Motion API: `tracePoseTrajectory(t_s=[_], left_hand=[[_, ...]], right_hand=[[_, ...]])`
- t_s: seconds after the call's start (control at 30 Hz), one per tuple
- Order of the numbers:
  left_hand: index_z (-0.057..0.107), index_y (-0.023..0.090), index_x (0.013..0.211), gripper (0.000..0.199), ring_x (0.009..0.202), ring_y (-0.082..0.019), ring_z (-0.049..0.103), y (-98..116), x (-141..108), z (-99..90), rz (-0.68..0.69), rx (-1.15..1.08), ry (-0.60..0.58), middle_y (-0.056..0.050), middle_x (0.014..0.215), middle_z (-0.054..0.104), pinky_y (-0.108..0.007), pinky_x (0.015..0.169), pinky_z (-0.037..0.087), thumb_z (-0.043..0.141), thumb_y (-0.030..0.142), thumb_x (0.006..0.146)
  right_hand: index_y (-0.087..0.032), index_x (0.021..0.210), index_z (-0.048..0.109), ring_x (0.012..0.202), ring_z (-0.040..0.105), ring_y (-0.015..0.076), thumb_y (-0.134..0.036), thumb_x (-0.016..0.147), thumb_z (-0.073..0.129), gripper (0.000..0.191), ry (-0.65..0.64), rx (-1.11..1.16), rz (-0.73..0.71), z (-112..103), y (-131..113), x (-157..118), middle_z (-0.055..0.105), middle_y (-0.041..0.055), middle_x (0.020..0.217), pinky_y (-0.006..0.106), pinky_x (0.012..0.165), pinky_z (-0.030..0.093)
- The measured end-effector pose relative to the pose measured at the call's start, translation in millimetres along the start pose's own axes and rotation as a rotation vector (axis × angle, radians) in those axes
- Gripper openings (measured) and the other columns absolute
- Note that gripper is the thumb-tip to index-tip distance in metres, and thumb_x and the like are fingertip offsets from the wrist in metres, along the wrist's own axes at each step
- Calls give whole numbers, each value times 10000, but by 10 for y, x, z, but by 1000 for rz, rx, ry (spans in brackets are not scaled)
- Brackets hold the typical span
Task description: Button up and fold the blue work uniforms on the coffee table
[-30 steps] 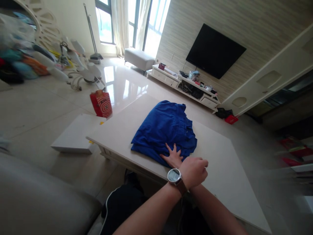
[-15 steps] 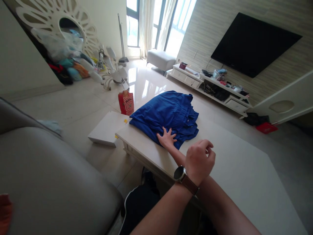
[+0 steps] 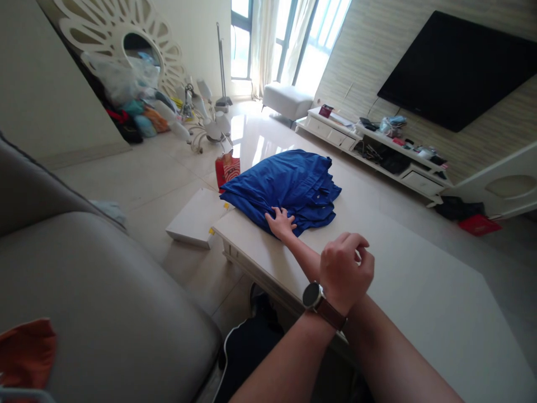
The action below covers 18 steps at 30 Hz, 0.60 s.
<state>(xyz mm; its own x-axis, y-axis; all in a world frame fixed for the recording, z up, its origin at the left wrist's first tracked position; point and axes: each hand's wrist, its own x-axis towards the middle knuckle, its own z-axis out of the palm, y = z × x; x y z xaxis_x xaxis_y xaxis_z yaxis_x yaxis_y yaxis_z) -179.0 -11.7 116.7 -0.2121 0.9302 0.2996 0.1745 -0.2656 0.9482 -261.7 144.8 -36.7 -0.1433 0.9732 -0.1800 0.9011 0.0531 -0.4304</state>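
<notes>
A blue garment (image 3: pixel 285 182) with small buttons lies bunched and folded at the far left end of the pale table (image 3: pixel 403 280). My right hand (image 3: pixel 281 222) presses on its near edge with fingers spread. Nearer to me, my left hand (image 3: pixel 346 271) hangs over the table with its fingers loosely curled, and nothing shows in it. A watch (image 3: pixel 312 295) with a brown strap sits on that wrist. My forearms cross, the left one on top, hiding part of the right one.
A white box (image 3: pixel 195 218) and a red paper bag (image 3: pixel 229 169) are on the floor beyond the table's left end. The grey sofa (image 3: pixel 104 291), with an orange cloth (image 3: pixel 27 355), is at left. A television cabinet (image 3: pixel 344 140) stands along the wall.
The blue garment has slid a little left and farther from me over the table, with my right hand on it. My left hand keeps its curled shape. The camera view has turned slightly left.
</notes>
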Motion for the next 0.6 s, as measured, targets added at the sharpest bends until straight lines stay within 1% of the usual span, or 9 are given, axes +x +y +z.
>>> tracePoseTrajectory(t_s=[0.07,0.13,0.2,0.27,0.3,0.37,0.47,0.53,0.6], left_hand=[[610,214,843,141,712,-127,600,-11,3,2,-8,-45,30,5,855,664,-272,749,498,544,90,828],[608,211,835,140,716,-125,600,-24,4,13,-10,-87,57,5,850,660,-264,738,500,549,85,819],[610,209,833,142,728,-128,602,-41,4,21,-8,-121,75,3,851,660,-263,742,506,553,80,813],[614,207,830,151,736,-132,603,-58,7,21,-8,-155,101,-1,850,659,-265,745,508,555,70,805],[615,206,824,156,735,-134,601,-64,9,18,-8,-174,121,-3,840,656,-266,742,505,555,64,800],[618,205,808,164,719,-135,592,-69,15,9,-18,-208,167,0,807,648,-267,726,490,557,54,786],[617,207,774,170,693,-133,577,-58,27,-1,-48,-233,207,12,755,639,-267,703,466,557,48,776],[612,209,761,168,692,-130,578,-50,34,-4,-56,-240,201,17,748,642,-262,693,456,553,53,781],[610,210,760,162,685,-125,580,-49,44,-5,-63,-229,181,23,745,644,-256,683,448,552,61,786]], right_hand=[[-301,1413,578,1327,347,425,-700,985,372,621,36,1,10,-88,21,-10,437,96,1526,674,1069,295],[-246,1343,618,1283,378,399,-671,1003,384,592,65,-55,2,-189,52,-23,531,116,1429,650,1058,297],[-228,1298,645,1279,385,380,-558,1024,439,475,77,-150,-48,-296,75,-34,586,119,1376,620,1058,285],[-240,1246,685,1285,398,365,-425,1029,469,359,100,-229,-100,-417,81,-32,640,112,1322,587,1064,274],[-249,1215,706,1281,417,358,-383,1028,467,332,122,-247,-114,-491,79,-23,670,108,1279,568,1064,278],[-256,1174,730,1233,492,339,-350,1026,451,330,187,-232,-118,-680,75,12,717,109,1183,507,1041,325],[-220,1191,718,1082,614,303,-332,1023,423,357,346,-148,-85,-1096,122,95,736,131,1108,412,948,404],[-189,1174,706,1015,640,283,-308,1019,410,355,484,-91,-49,-1453,215,146,734,145,1097,383,914,425],[-165,1086,702,981,630,256,-289,1004,428,312,616,-8,-22,-1849,355,173,729,148,1069,366,903,435]])
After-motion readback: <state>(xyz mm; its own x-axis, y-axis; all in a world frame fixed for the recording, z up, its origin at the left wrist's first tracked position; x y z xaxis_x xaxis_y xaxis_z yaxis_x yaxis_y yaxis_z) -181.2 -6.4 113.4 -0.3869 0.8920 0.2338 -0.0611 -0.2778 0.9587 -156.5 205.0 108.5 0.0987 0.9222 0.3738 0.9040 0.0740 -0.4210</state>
